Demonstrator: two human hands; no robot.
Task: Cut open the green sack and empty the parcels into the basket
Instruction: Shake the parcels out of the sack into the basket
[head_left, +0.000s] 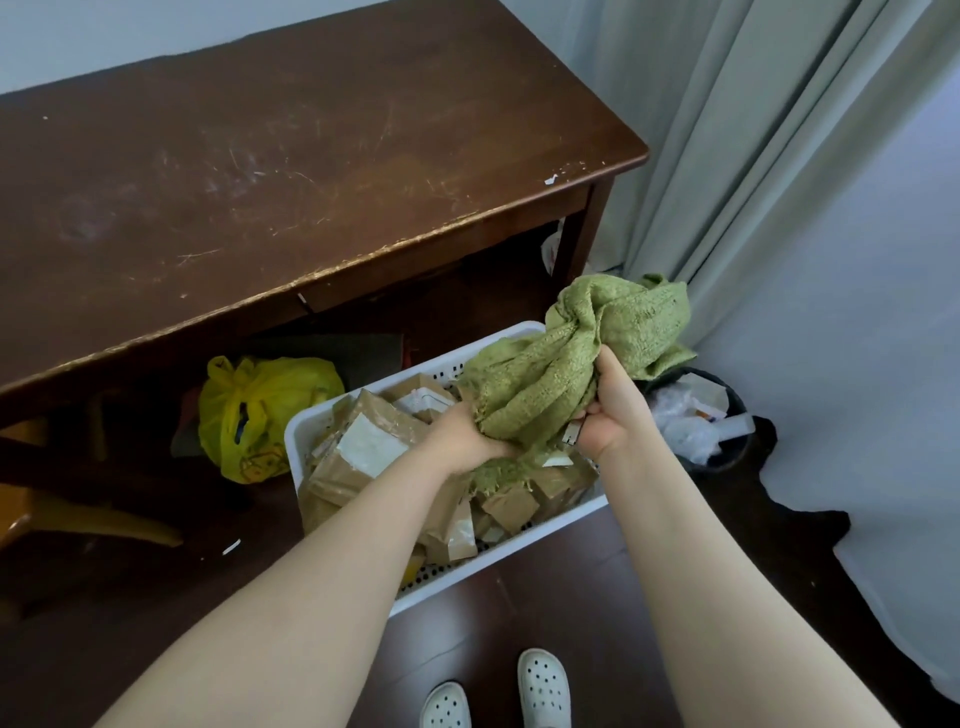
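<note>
Now both hands, left hand (464, 434) and right hand (610, 415), clench the crumpled green sack (582, 358) above the white basket (306, 431) heaped with brown parcels (363, 441).

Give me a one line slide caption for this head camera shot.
Both hands, left and right, bunch the limp green sack above a white basket heaped with brown parcels.

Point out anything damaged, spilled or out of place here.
The wooden table is scratched, its front edge chipped and worn pale. A small white scrap lies on the floor left of the white basket. The parcels sit inside the basket.
</note>
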